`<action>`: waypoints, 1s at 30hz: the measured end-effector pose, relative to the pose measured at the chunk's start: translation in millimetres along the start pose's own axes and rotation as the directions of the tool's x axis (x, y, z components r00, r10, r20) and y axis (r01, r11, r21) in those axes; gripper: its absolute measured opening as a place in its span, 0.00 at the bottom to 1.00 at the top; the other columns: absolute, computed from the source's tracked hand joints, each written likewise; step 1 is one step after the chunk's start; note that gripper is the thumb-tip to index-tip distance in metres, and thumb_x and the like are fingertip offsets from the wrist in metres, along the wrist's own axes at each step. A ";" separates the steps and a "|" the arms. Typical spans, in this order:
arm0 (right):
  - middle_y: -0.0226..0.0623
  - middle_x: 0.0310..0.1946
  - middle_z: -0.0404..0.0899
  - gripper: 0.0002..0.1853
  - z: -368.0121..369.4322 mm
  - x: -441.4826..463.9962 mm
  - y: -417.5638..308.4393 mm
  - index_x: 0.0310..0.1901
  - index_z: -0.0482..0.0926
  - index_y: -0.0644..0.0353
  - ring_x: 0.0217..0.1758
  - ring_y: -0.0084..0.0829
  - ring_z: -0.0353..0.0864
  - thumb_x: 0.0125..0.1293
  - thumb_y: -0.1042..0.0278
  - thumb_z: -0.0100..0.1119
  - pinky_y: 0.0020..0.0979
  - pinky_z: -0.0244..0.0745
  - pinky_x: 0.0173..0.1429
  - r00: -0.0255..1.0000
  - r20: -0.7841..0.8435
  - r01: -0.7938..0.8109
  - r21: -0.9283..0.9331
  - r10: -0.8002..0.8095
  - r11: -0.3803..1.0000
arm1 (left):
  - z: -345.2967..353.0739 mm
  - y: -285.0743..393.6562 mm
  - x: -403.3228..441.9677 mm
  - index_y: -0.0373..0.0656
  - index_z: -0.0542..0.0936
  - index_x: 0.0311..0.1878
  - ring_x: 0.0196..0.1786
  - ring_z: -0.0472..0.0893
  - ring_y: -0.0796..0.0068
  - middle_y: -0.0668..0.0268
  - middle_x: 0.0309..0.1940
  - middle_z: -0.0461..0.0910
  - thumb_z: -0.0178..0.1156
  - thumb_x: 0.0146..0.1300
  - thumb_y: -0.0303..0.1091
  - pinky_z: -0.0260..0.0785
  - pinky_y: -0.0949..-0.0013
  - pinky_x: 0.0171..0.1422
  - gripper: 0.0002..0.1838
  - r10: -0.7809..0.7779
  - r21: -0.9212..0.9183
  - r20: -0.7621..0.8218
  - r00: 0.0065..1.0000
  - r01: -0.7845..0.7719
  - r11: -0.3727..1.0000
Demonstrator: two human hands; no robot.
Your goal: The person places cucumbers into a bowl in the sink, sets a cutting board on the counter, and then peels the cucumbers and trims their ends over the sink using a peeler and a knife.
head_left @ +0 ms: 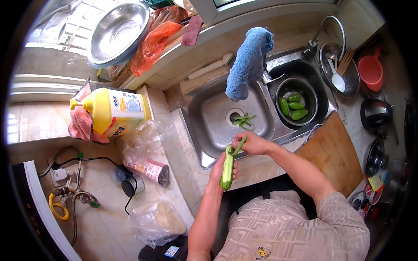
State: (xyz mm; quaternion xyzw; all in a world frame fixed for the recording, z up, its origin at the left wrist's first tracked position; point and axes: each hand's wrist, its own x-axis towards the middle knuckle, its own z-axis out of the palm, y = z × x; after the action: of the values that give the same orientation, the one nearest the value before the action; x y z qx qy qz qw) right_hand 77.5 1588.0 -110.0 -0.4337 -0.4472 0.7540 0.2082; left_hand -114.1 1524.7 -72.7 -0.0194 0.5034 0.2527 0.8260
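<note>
My left hand (216, 172) is closed around a partly peeled cucumber (227, 170), pale along its stripped side and darker green at the lower end. At its upper end, my right hand (253, 144) is closed on a peeler (234, 141); only a small metal part shows, the rest hidden by the fingers. A green strip of peel (239, 146) curls up beside the fingers. Cut peels (244, 120) lie by the drain in the steel sink (204, 108). Several whole cucumbers (296, 105) sit in a metal pot (314, 101) in the smaller basin.
A blue towel (248, 61) hangs over the faucet. On the right are a wooden cutting board (335, 152), a metal bowl with utensils (348, 89) and a red scoop (371, 71). A yellow detergent jug (109, 111) and plastic bags (159, 222) stand to the left.
</note>
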 end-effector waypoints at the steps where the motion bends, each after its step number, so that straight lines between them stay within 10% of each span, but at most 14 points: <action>1: 0.34 0.26 0.79 0.14 -4.8 7.1 8.8 0.33 0.80 0.62 0.27 0.25 0.72 0.67 0.58 0.62 0.31 0.67 0.33 0.996 -0.074 0.051 -0.066 -0.055 0.997 | 0.6 -1.2 -5.3 0.47 0.72 0.54 0.25 0.72 0.73 0.65 0.28 0.73 0.40 0.75 0.55 0.65 0.72 0.25 0.22 0.009 0.006 0.023 1.000 -0.009 1.000; 3: 0.39 0.27 0.81 0.13 -18.5 30.0 42.2 0.34 0.80 0.63 0.30 0.31 0.78 0.66 0.59 0.62 0.36 0.71 0.35 0.962 -0.207 0.136 -0.209 -0.179 0.969 | 1.9 -2.7 -16.5 0.48 0.72 0.57 0.26 0.71 0.74 0.66 0.27 0.72 0.40 0.75 0.55 0.65 0.72 0.26 0.24 0.030 0.015 0.072 0.997 -0.031 0.999; 5: 0.48 0.31 0.83 0.11 -39.5 45.0 72.8 0.35 0.81 0.63 0.36 0.44 0.84 0.65 0.63 0.59 0.43 0.75 0.40 0.875 -0.473 -0.249 -0.620 -0.101 0.744 | 2.5 -10.2 -22.6 0.46 0.71 0.60 0.26 0.71 0.75 0.66 0.28 0.72 0.41 0.75 0.56 0.65 0.72 0.28 0.26 0.103 -0.047 0.060 0.993 -0.100 0.994; 8: 0.54 0.36 0.83 0.09 -52.3 38.2 77.5 0.37 0.81 0.63 0.44 0.53 0.82 0.63 0.66 0.57 0.47 0.77 0.44 0.899 -0.421 -0.323 -0.826 -0.124 0.462 | -2.2 -9.8 -17.0 0.43 0.71 0.61 0.27 0.71 0.75 0.65 0.28 0.73 0.42 0.74 0.57 0.66 0.71 0.31 0.28 0.200 -0.067 -0.019 0.980 -0.201 0.977; 11: 0.51 0.31 0.83 0.11 -35.8 16.8 51.6 0.36 0.80 0.63 0.37 0.46 0.84 0.65 0.63 0.58 0.43 0.77 0.41 0.872 -0.452 -0.279 -0.774 -0.189 0.568 | -10.9 -4.7 -2.3 0.40 0.71 0.60 0.27 0.72 0.74 0.65 0.30 0.75 0.43 0.74 0.54 0.68 0.70 0.31 0.27 0.209 -0.007 -0.086 0.974 -0.211 0.977; 14: 0.40 0.27 0.81 0.14 -18.2 -3.0 25.2 0.35 0.79 0.62 0.32 0.31 0.81 0.67 0.58 0.59 0.36 0.75 0.38 0.925 -0.377 -0.099 -0.350 -0.043 0.932 | -7.5 3.2 5.8 0.41 0.71 0.59 0.25 0.75 0.72 0.64 0.31 0.77 0.42 0.74 0.49 0.70 0.68 0.29 0.23 0.161 0.019 -0.148 0.976 -0.160 0.987; 19: 0.27 0.26 0.77 0.13 34.6 -46.7 -17.0 0.36 0.78 0.64 0.31 0.19 0.76 0.70 0.61 0.58 0.29 0.73 0.37 0.965 0.110 0.221 0.135 -0.236 0.966 | -8.9 4.3 26.9 0.44 0.75 0.56 0.25 0.78 0.73 0.65 0.32 0.79 0.39 0.75 0.51 0.73 0.69 0.23 0.23 0.063 0.098 -0.085 0.994 -0.054 0.994; 30: 0.32 0.25 0.79 0.15 -0.4 2.3 17.4 0.33 0.79 0.64 0.29 0.20 0.73 0.66 0.58 0.61 0.27 0.70 0.34 0.980 -0.040 0.189 -0.104 -0.194 0.976 | 17.4 1.9 4.1 0.45 0.72 0.44 0.26 0.73 0.73 0.65 0.29 0.74 0.36 0.76 0.52 0.68 0.70 0.24 0.22 0.036 0.184 -0.055 0.998 -0.025 0.983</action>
State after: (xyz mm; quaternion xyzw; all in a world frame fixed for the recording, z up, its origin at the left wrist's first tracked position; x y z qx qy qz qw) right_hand 77.9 1580.8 -126.1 -0.4171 -0.5188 0.6961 0.2689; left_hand -99.0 1532.9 -67.1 0.0570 0.5485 0.2174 0.8054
